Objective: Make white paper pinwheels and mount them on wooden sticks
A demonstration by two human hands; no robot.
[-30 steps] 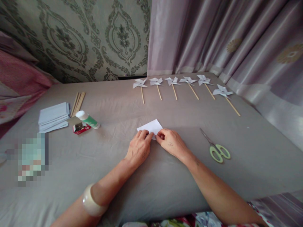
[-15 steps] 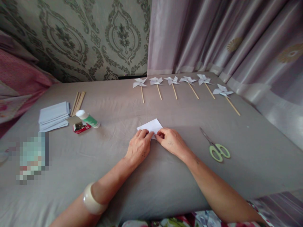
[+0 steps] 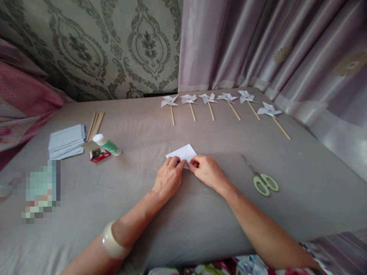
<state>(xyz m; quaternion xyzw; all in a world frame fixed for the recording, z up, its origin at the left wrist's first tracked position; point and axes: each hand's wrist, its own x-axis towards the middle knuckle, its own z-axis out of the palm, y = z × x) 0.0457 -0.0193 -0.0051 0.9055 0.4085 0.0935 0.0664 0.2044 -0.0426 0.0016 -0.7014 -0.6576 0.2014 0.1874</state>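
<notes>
A small white sheet of paper lies on the grey cloth in front of me, one corner pointing away. My left hand is closed on its near left edge, thumb and fingers pinching the paper. Close beside it, my right hand pinches the near right edge between thumb and curled fingers. The fingertips almost meet at the near edge, and the hands cover that part of the sheet. To the right of my right hand lie scissors with light green handles, blades pointing away.
Several white paper pinwheels on sticks lie in a row at the back. On the left are a stack of white paper, wooden sticks, a glue stick and a small red box of metal pieces. A blurred-out object lies nearer.
Both hands keep their pinch on the paper, which has not visibly moved. Only the camera view has shifted very slightly.
</notes>
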